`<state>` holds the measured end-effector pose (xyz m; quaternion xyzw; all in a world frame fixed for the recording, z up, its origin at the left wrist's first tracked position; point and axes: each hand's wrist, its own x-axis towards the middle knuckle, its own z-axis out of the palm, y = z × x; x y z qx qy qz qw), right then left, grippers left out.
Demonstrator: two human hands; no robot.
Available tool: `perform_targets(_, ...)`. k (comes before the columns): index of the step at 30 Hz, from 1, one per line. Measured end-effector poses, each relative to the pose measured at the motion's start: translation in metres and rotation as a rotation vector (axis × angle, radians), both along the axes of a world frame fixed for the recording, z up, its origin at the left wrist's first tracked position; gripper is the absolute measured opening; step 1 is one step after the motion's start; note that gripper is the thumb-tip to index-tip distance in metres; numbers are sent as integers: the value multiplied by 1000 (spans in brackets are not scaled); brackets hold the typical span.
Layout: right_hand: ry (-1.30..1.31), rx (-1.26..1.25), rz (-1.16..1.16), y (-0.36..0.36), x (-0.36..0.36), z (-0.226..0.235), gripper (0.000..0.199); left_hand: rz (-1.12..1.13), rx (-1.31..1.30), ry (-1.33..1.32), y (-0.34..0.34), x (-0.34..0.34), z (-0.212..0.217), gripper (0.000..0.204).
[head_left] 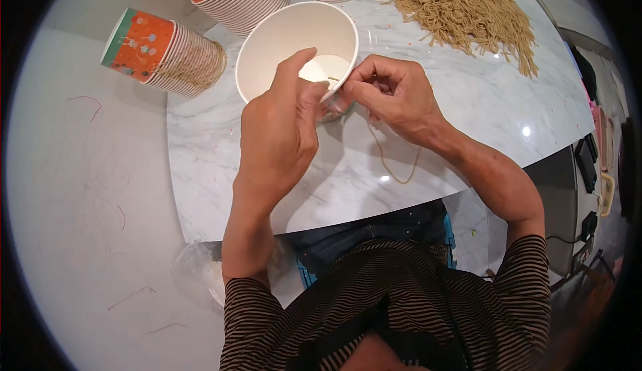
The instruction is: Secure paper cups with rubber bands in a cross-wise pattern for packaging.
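Left to right: a sleeve of orange-printed cups (160, 50) lies on its side on the marble bench (468, 103). The left hand (277, 130) grips the rim of a white cup (294, 43), tilted toward the viewer. The right hand (394, 93) pinches a thin tan string (394, 163) at the rim; its loop hangs free, so attachment looks unfinished. A string pile (461, 10) remains.
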<state>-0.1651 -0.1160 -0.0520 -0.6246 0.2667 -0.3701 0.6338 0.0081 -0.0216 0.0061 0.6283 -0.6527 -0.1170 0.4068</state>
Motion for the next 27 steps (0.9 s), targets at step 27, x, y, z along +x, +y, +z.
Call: perform_targets(27,30,129,267,0,-2,0,16,-118,106,-59,-8,22,24,13)
